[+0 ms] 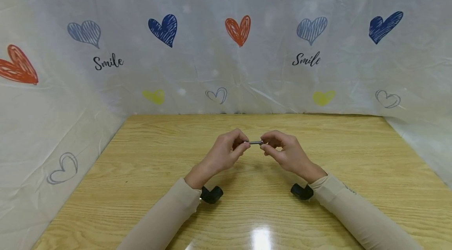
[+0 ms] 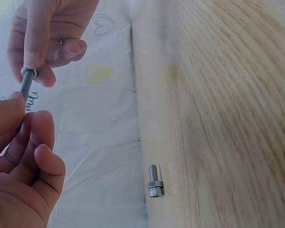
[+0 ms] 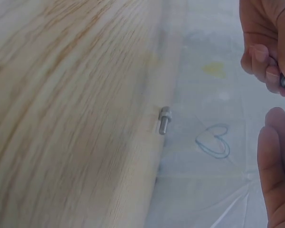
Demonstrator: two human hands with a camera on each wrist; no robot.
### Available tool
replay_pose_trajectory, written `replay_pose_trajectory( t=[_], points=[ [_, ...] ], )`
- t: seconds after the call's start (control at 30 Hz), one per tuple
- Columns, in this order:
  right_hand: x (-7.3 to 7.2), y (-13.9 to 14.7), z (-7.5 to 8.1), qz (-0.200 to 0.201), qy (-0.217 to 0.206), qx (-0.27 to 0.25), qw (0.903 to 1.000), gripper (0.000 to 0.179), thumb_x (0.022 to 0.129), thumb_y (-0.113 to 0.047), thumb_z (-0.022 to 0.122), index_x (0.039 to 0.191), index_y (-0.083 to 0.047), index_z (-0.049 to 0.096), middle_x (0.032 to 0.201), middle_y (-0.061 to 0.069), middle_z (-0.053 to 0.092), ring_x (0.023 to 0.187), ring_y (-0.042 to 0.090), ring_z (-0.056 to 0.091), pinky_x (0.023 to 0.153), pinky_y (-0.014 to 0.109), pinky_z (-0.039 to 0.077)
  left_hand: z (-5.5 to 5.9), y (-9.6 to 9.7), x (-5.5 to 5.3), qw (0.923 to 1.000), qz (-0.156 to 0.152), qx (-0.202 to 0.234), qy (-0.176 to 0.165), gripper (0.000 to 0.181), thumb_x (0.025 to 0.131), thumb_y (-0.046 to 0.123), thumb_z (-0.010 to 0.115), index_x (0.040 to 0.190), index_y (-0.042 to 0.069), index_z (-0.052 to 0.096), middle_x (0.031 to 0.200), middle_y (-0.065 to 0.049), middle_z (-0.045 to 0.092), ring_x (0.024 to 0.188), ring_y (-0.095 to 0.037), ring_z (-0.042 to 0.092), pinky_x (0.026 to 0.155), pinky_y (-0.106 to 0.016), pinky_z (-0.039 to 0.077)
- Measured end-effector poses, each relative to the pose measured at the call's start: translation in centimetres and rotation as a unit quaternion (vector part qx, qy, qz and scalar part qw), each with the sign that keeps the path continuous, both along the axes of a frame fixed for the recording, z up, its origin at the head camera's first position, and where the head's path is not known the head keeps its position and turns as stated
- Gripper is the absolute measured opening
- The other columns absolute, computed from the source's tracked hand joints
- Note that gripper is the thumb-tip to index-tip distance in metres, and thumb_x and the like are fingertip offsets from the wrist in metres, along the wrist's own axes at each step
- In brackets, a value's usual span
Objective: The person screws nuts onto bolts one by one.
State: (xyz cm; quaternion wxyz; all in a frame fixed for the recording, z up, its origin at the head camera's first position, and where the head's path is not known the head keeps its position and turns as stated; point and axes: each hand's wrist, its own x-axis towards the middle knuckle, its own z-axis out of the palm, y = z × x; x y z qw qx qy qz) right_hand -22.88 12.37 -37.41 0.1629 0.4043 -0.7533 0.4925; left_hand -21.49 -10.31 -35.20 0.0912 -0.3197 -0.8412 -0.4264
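Above the table, a metal bolt [image 1: 255, 142] is held lengthwise between the two hands. My left hand [image 1: 226, 148] pinches one end of its shaft between thumb and fingers. At the other end, my right hand [image 1: 285, 150] pinches a hex nut [image 2: 29, 72] around the bolt. Thread shows on the shaft between the hands in the left wrist view. A second bolt [image 2: 155, 183], with a nut near its head, rests on the wooden table, apart from both hands. The right wrist view also shows this second bolt [image 3: 164, 120]; I cannot make it out in the head view.
The light wooden table [image 1: 148, 152] extends around both arms. A white cloth [image 1: 197, 65] printed with hearts and "Smile" hangs behind it and along the sides. Black wrist devices sit under the left cuff [image 1: 212, 194] and right cuff [image 1: 301, 191].
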Motion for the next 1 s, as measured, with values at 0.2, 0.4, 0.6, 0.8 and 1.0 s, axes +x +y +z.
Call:
replay_pose_trajectory(
  t=[0.2,0.4,0.6,0.8,1.0],
  points=[
    [0.4,-0.2,0.6,-0.002,-0.014,0.006,0.9999,0.018,0.086,0.004,0.068,0.103,-0.003,0.064,0.083,0.007,0.068,0.064,0.019,0.065,0.062,0.029,0.053,0.1,-0.1,0.1,0.9998,0.009,0.015,-0.005,0.009,0.091,0.009,0.065,0.095,0.008,0.058,0.079,0.001,0.065,0.067,-0.020,0.065,0.056,-0.026,0.049],
    [1.4,-0.4,1.7,0.006,-0.024,0.011,0.9996,0.017,0.085,0.011,0.065,0.100,0.003,0.063,0.081,0.012,0.066,0.065,0.025,0.065,0.063,0.035,0.054,0.2,-0.2,0.1,0.9998,0.010,0.013,-0.013,0.008,0.091,0.005,0.065,0.096,0.007,0.060,0.082,0.000,0.067,0.072,-0.024,0.067,0.061,-0.026,0.051],
    [0.6,-0.1,0.6,0.007,-0.043,0.018,0.9989,0.019,0.087,0.005,0.066,0.103,-0.005,0.064,0.083,0.003,0.067,0.069,0.018,0.067,0.068,0.033,0.055,0.2,-0.3,0.1,0.9994,0.008,0.014,-0.029,0.004,0.093,0.008,0.062,0.097,0.007,0.062,0.082,0.001,0.065,0.070,-0.022,0.067,0.053,-0.026,0.048],
    [0.3,0.2,0.1,0.020,-0.042,0.011,0.9988,0.016,0.090,-0.002,0.065,0.105,-0.006,0.063,0.088,0.007,0.068,0.070,0.013,0.068,0.065,0.032,0.055,0.2,-0.3,0.1,0.9993,0.000,0.014,-0.035,0.003,0.092,0.009,0.064,0.094,0.009,0.062,0.080,0.002,0.065,0.069,-0.025,0.066,0.055,-0.026,0.049],
    [0.3,0.1,0.2,0.005,-0.064,0.035,0.9973,0.008,0.095,-0.008,0.059,0.103,-0.010,0.063,0.084,0.000,0.066,0.065,0.012,0.065,0.059,0.028,0.052,0.3,-0.2,0.3,0.9997,-0.005,0.020,-0.016,0.008,0.089,0.006,0.068,0.089,0.010,0.061,0.078,0.001,0.066,0.069,-0.022,0.065,0.062,-0.029,0.053]
  ],
)
